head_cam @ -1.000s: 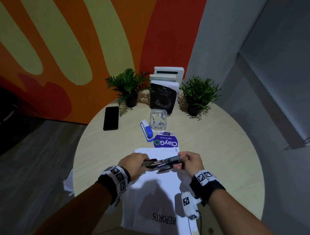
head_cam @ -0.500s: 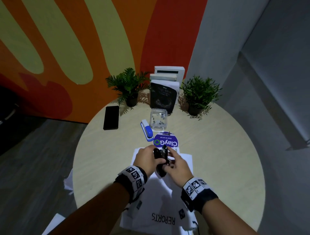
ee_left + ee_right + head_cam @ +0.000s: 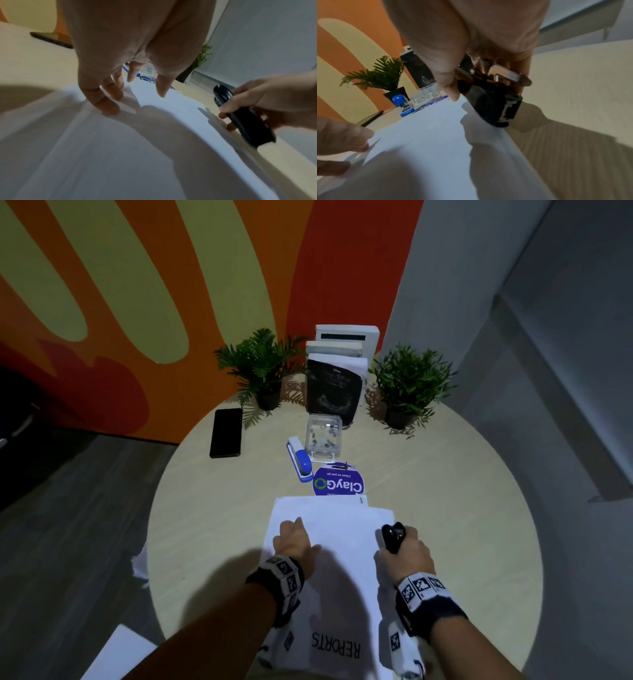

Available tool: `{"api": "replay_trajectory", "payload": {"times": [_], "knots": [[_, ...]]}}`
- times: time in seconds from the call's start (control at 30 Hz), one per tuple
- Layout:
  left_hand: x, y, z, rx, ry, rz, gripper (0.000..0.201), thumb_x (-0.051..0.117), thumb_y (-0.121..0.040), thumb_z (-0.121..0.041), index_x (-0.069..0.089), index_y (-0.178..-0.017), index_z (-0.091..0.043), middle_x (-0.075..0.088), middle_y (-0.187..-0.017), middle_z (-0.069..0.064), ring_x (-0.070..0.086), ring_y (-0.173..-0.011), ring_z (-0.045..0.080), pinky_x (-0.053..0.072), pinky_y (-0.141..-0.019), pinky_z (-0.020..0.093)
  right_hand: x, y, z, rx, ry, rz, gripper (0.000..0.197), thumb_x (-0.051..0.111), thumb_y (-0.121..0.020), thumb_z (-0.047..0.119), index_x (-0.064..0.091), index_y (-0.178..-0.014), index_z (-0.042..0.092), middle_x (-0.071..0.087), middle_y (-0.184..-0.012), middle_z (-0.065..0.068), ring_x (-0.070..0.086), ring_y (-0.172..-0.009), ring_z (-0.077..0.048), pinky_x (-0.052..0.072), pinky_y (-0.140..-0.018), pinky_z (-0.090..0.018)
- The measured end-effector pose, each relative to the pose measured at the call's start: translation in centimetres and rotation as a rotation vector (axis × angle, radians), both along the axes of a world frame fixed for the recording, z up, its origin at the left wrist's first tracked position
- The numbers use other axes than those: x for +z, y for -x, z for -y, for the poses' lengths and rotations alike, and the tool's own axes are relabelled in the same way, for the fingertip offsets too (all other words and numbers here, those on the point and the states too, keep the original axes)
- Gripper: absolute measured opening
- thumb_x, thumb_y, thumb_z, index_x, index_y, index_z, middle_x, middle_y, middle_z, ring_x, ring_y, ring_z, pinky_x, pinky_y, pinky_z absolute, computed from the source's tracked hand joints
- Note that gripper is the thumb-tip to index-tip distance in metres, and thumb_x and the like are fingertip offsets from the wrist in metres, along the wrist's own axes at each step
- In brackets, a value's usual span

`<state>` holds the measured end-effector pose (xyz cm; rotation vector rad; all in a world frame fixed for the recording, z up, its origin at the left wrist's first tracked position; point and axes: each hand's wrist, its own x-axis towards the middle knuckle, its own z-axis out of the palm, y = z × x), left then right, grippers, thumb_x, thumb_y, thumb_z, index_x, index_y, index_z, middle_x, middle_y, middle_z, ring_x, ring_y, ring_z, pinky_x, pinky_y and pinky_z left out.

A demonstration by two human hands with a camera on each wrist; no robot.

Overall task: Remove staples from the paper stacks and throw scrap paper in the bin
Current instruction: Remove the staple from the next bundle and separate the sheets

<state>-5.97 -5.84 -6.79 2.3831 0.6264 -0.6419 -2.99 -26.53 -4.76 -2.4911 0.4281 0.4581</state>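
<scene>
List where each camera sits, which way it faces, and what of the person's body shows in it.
Head: sits above, faces down and forward at the round table; both forearms, left hand on the paper stack, right hand.
Left wrist: looks along the left hand's fingers at the paper.
Right wrist: looks along the right hand, which grips the black stapler.
Shared: both wrist views show the paper and the other hand.

Plants [image 3: 262, 368]: two
Staplers [image 3: 299, 460]: two, one blue, one black [image 3: 392, 537]
Phones [image 3: 226, 433]: one
Hands [image 3: 294, 542]: two
</scene>
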Motion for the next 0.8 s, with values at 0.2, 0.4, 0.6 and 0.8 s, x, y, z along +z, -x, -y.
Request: {"api": "replay_trajectory", "payload": {"times": [0.2, 0.4, 0.6, 0.8], "knots": [[-1.3, -1.1, 0.8, 0.252, 0.166, 0.005, 0.062, 0.064, -0.094, -0.027, 0.036, -0.149, -0.015, 0.053, -0.142, 0.012, 0.052, -0.131, 0.031, 0.042, -0.109, 0.036, -1.5, 0.0, 0.3, 0.003, -0.071, -0.028, 0.053, 0.070, -0.077, 0.025, 0.047, -0.123, 0.011, 0.064, -0.108, -0.015, 0.061, -0.101, -0.033, 0.048, -0.080, -0.033], [-1.4, -0.3, 0.6, 0.357, 0.213, 0.138, 0.030, 0.070, -0.087, -0.015, 0.053, -0.111, -0.015, 0.058, -0.108, 0.005, 0.061, -0.106, 0.028, 0.045, -0.080, 0.028, -1.6, -0.5, 1.4, 0.015, -0.063, -0.007, 0.049, 0.074, -0.073, 0.022, 0.059, -0.119, 0.013, 0.061, -0.108, -0.017, 0.054, -0.083, -0.026, 0.038, -0.073, -0.023], [-2.1, 0.3, -1.3, 0.355, 0.098, 0.227, 0.061, 0.071, -0.080, -0.007, 0.050, -0.137, -0.003, 0.057, -0.127, 0.022, 0.058, -0.115, 0.037, 0.043, -0.090, 0.030, -1.1, -2.6, 3.2, 0.098, 0.116, 0.010, 0.021, 0.068, -0.078, 0.020, 0.068, -0.094, 0.007, 0.069, -0.092, -0.015, 0.064, -0.085, -0.030, 0.051, -0.072, -0.030], [-1.9, 0.4, -1.2, 0.282, -0.081, 0.148, 0.059, 0.075, -0.079, -0.014, 0.053, -0.132, -0.002, 0.065, -0.115, 0.021, 0.061, -0.107, 0.043, 0.045, -0.093, 0.041, -0.4, -4.3, 3.7, 0.080, 0.211, 0.029, 0.022, 0.058, -0.092, 0.022, 0.064, -0.105, 0.006, 0.068, -0.102, -0.015, 0.063, -0.095, -0.032, 0.045, -0.068, -0.029]]}}
